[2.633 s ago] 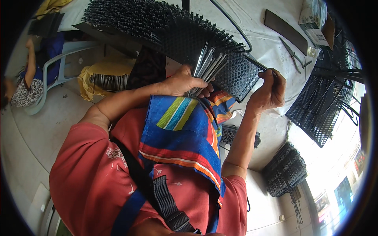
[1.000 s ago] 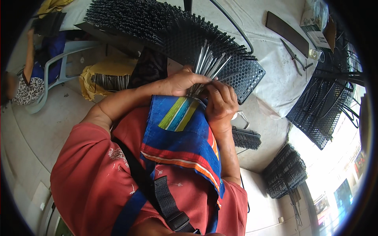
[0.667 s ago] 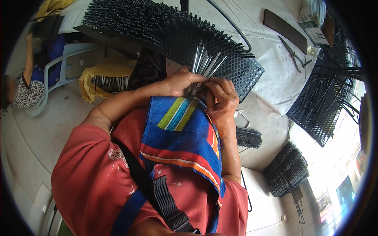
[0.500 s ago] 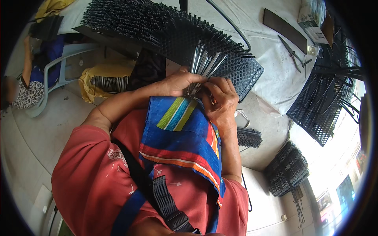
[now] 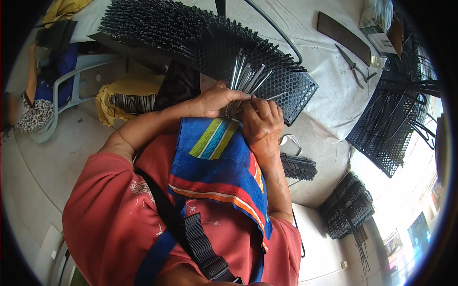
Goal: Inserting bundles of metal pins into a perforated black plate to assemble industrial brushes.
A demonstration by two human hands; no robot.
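Note:
A fanned bundle of thin silvery metal rods (image 5: 244,78) stands in my left hand (image 5: 215,101), its thumb pressed across them. Close against it, my right hand (image 5: 262,125) has its fingers curled and pinched together. One thin rod (image 5: 277,96) slants out beyond these fingers to the right; its other end is hidden. Just past my hands lies a black perforated tray (image 5: 292,91). Dense rows of small black upright pieces (image 5: 157,28) fill its far and left parts. A blue striped cloth (image 5: 214,167) hangs over my front, below my hands.
At the left, yellow wrapping (image 5: 109,90) holds more thin rods, near a pale chair (image 5: 78,69) and another person (image 5: 36,114). Pliers (image 5: 352,66) and a dark flat strip (image 5: 343,37) lie on the white sheet. Black mesh racks (image 5: 386,128) stand at the right.
My right hand has moved slightly left and toward me, and its fingers have curled more. The slanting rod now points farther right. My left hand stays on the bundle.

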